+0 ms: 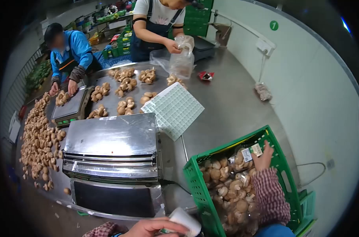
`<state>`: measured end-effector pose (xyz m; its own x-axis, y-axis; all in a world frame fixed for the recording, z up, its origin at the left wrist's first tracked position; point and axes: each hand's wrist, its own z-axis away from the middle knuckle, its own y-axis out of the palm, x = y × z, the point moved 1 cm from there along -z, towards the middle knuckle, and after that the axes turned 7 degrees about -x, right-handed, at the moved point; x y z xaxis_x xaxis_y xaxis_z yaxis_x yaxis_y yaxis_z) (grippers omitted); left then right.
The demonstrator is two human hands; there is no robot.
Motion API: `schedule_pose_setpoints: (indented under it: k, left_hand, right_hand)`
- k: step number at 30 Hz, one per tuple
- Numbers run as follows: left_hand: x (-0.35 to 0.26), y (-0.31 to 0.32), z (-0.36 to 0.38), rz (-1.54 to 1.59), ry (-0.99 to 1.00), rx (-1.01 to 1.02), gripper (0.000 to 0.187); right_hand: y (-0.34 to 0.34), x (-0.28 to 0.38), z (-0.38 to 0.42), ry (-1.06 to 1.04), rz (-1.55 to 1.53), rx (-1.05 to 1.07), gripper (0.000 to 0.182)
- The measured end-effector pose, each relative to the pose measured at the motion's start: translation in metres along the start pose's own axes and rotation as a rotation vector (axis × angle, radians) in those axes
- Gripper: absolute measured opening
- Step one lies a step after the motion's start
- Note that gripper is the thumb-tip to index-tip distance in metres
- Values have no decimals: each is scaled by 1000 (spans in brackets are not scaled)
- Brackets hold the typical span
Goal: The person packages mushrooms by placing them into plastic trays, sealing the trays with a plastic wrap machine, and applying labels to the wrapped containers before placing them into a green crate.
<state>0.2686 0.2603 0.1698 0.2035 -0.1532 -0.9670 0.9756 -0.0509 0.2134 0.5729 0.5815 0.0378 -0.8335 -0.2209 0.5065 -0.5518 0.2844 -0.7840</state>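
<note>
My right hand (264,157) reaches into a green plastic crate (200,185), with fingers apart beside the printed label (257,149) on a clear bag of mushrooms (239,161). More bagged mushrooms (236,193) fill the crate below it, partly covered by my sleeve. At the bottom edge, my left hand (157,227) is curled around a white roll-like object (185,222). That object is slightly blurred, and the frame cuts off part of the hand.
A metal wrapping machine (110,136) stands left of the crate, with a white gridded sheet (175,108) behind it. Loose mushrooms (41,138) cover the left side. One co-worker (71,51) handles mushrooms on a scale (71,104); another (159,29) holds a clear bag (182,59).
</note>
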Motion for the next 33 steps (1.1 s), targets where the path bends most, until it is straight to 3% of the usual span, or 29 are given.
schedule_pose_setpoints:
  k: [1, 2, 3, 4, 6, 8, 9, 10, 12, 13, 14, 15, 16, 17, 18, 19, 20, 21, 23, 24, 25, 27, 29, 31, 32, 33]
  left_hand:
    - [-2, 1, -4, -53, -104, 9, 35]
    - [0, 19, -16, 44, 79, -202, 28]
    - [-8, 30, -21, 115, -6, -316, 22]
    - [-17, 34, -30, -49, 124, -281, 21]
    - [-18, 30, -38, -377, 329, -172, 21]
    - [-4, 30, -43, -479, 348, -184, 20]
    - [-1, 31, -45, -520, 406, -185, 19]
    - [0, 32, -47, -518, 399, -172, 19]
    - [6, 35, -50, -625, 205, 53, 19]
    - [18, 32, -46, -619, 206, 60, 19]
    - [38, 24, -37, -562, 28, 16, 21]
    - [52, 17, -29, -507, -146, -28, 24]
    - [55, 13, -20, -369, -260, -119, 24]
    - [60, 4, -15, -289, -337, -87, 33]
    - [52, 6, -15, -61, -330, -149, 44]
    - [39, 7, -17, 164, -315, -207, 59]
    - [29, 1, -16, 282, -305, -138, 74]
    - [21, 7, -17, 287, -40, -221, 64]
    - [17, -4, -6, 54, -83, -110, 63]
    - [14, -8, -7, -74, 7, 26, 56]
    - [12, -1, -5, -73, 0, 36, 56]
    - [4, 23, -5, 94, -43, -199, 44]
    - [-6, 31, -17, -379, 190, -22, 17]
    - [5, 37, -20, -541, 315, 150, 11]
    - [18, 33, -19, -705, 214, 258, 17]
    - [39, 27, -12, -700, 220, 268, 17]
  right_hand:
    - [-3, 6, 8, -176, 168, -136, 70]
    - [0, 2, 10, -169, 158, -126, 70]
    - [3, -3, 13, -86, 205, 70, 67]
    - [4, -3, 17, 1, 251, 262, 64]
    - [-17, 24, 22, -105, 59, 0, 63]
    - [-90, 117, 44, 255, -667, 648, 61]
    - [-105, 137, 65, -291, -996, 880, 46]
    - [-114, 152, 75, -277, -996, 874, 46]
    - [-128, 179, 87, -258, -688, 867, 27]
    - [-131, 183, 89, -249, -532, 861, 18]
    - [-119, 170, 78, -90, -555, 609, 11]
    - [-105, 152, 60, -34, -554, 514, 12]
    - [-80, 139, 47, 218, -790, 496, 16]
    - [-51, 125, 38, 243, -697, 548, 21]
    - [-17, 110, 39, 382, -494, 701, 26]
    - [14, 100, 53, 380, -284, 803, 37]
    - [42, 71, 73, 213, -215, 644, 44]
    - [56, 52, 87, 47, -141, 487, 50]
    - [-5, 110, 96, -53, -123, 106, 60]
    - [-36, 131, 106, 168, -502, 320, 61]
    - [-67, 153, 112, 388, -887, 517, 61]
    - [-136, 189, 122, -152, -791, 823, 49]
    - [-161, 222, 144, -446, -588, 688, 35]
    - [-166, 210, 155, -697, -467, 649, 25]
    - [-173, 206, 149, -793, -319, 597, 19]
    - [-185, 203, 144, -668, -24, 393, 13]
